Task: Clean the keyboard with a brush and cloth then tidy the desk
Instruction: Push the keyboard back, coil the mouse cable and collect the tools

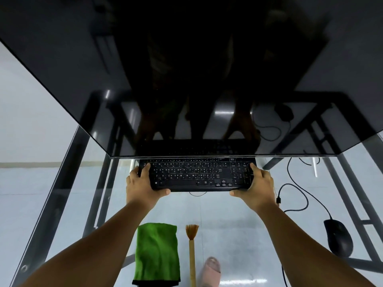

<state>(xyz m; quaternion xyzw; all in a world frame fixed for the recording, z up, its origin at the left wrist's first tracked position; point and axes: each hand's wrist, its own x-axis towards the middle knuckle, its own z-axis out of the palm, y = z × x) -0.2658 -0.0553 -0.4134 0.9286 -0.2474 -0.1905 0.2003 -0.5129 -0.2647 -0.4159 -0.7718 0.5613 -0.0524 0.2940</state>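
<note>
Both hands grip the black rectangular keyboard (198,174) at the far middle of the glass desk (51,183), under the dark monitor (186,79): left hand (145,183) on its left end, right hand (256,184) on its right. Nearer lie a folded green cloth (156,253) and, just right, a wooden-handled brush (192,251).

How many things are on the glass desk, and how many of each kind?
Keyboard, held at both ends by the left hand and right hand: 1
Green cloth: 1
Brush: 1
Black mouse: 1
Monitor: 1
Total: 5
</note>
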